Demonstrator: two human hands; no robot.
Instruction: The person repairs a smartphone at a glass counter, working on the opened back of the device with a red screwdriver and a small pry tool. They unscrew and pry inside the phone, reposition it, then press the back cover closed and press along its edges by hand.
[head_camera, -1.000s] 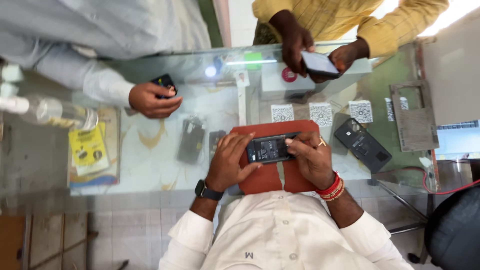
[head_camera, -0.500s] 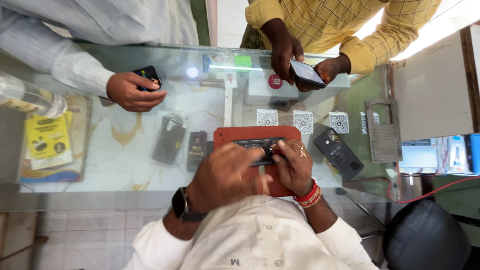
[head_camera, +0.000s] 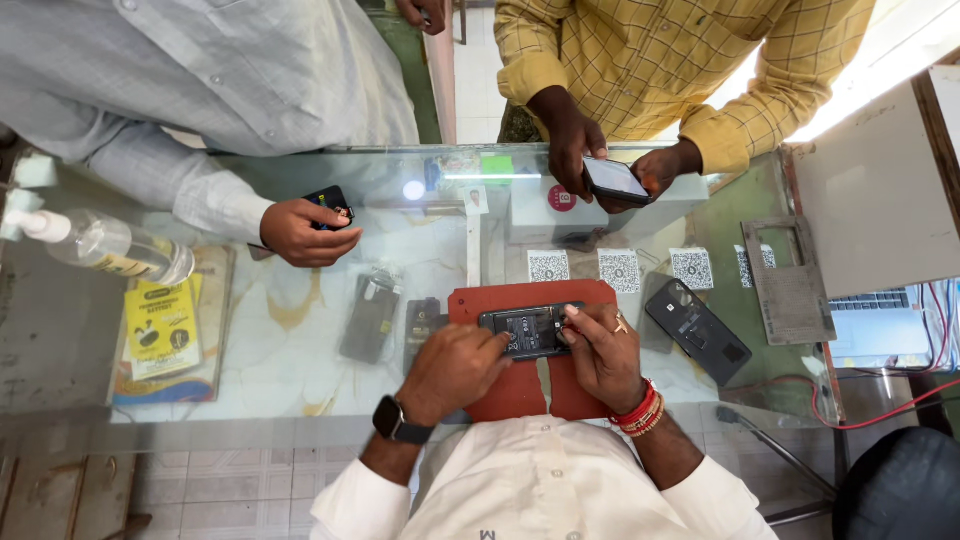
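Note:
An opened dark phone (head_camera: 527, 331) with its back off lies on a red mat (head_camera: 520, 385) on the glass counter. My left hand (head_camera: 452, 368), with a black watch on the wrist, presses its fingertips on the phone's left end. My right hand (head_camera: 602, 355), wearing a ring and red bangles, grips the phone's right end. The phone's black back cover (head_camera: 697, 331) lies to the right of the mat.
Two dark phones (head_camera: 371, 317) lie left of the mat. Across the counter a person in grey holds a small black device (head_camera: 328, 205), and a person in yellow holds a phone (head_camera: 615, 180). A sanitiser bottle (head_camera: 100, 245) and yellow booklet (head_camera: 160, 328) sit at the left.
The view has shifted and drawn closer. My left hand slid back off the phone, so its open back shows again. Both hands stay on the phone over the mat.

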